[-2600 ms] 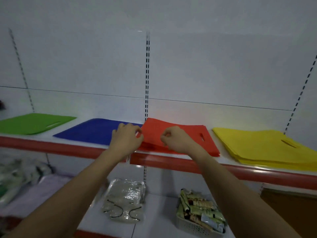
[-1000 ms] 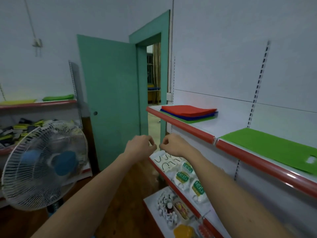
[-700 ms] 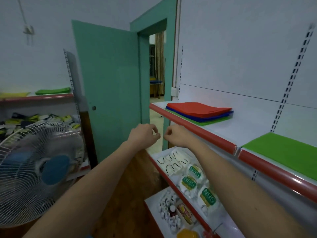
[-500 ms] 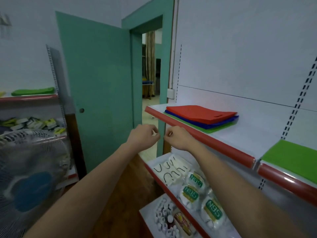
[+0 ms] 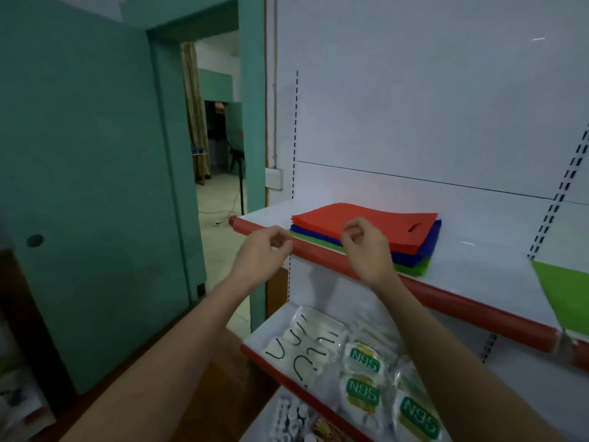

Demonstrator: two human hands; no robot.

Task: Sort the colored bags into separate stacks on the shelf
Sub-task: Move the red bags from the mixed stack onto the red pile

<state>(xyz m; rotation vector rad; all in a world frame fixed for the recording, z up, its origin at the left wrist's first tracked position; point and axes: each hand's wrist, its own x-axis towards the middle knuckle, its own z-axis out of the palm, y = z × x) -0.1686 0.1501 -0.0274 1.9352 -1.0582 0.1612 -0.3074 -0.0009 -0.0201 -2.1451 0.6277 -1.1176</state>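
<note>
A mixed stack of flat bags lies at the left end of the white shelf [image 5: 478, 266]: a red bag [image 5: 376, 220] on top, a blue bag [image 5: 425, 248] under it, a green bag [image 5: 411, 269] at the bottom. A separate green bag [image 5: 567, 291] lies further right on the shelf. My left hand [image 5: 263, 250] hovers at the shelf's red front rail, left of the stack, fingers loosely curled and holding nothing. My right hand [image 5: 366, 247] is raised in front of the stack's near corner, fingers loosely curled, with nothing held.
The shelf's red front rail [image 5: 446, 298] runs diagonally across. On the lower shelf lie packs of N95 masks [image 5: 363, 362] and clear bags with black loops [image 5: 302, 349]. A teal door [image 5: 89, 186] stands open at the left beside a doorway [image 5: 216, 138].
I have turned from the sorted stacks and moved up to the mixed stack. Both hands rose from fists below the shelf to the stack's front edge and loosened.
</note>
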